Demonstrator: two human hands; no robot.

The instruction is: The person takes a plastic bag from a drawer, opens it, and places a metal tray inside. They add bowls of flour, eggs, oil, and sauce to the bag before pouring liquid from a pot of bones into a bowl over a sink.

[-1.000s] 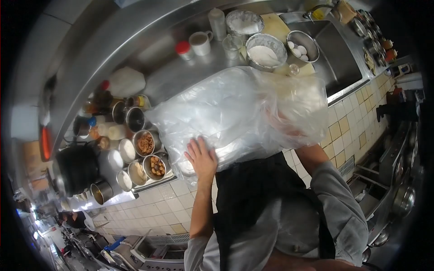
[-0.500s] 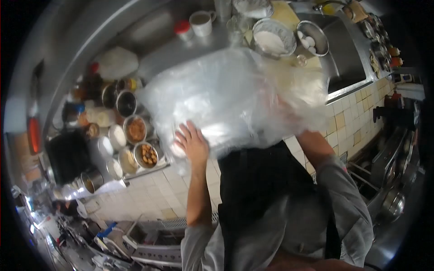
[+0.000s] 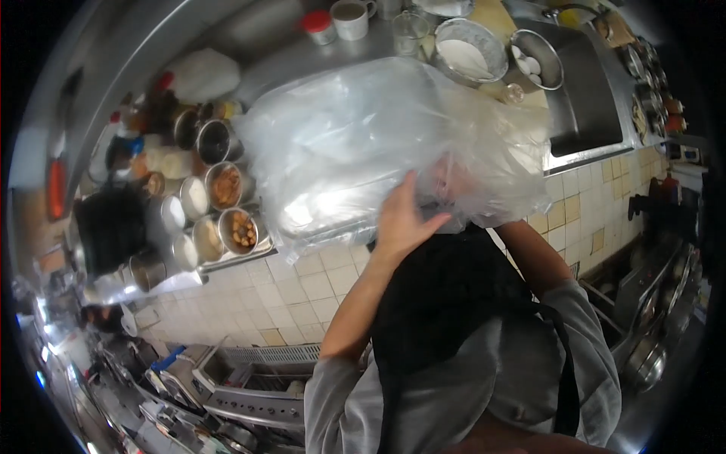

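On the steel tabletop (image 3: 302, 64), right of the seasoning tins (image 3: 227, 208), lies a large clear plastic bag (image 3: 363, 144), light, limp and likely slippery. The left hand (image 3: 404, 219) presses open-palmed on its near edge; the right hand (image 3: 461, 185), inside the film, shows too dimly to tell its grip. Best gathered at the mouth.

I count: one clear plastic bag (image 3: 378, 144), centre frame. Two hands: left hand (image 3: 404, 219) on bag, right hand (image 3: 461, 185) inside it. Two flour bowls: one (image 3: 470, 57), other (image 3: 445, 6) at top edge. One egg bowl (image 3: 538, 64), three eggs visible. One mug (image 3: 352, 17). One red-lidded jar (image 3: 318, 24).
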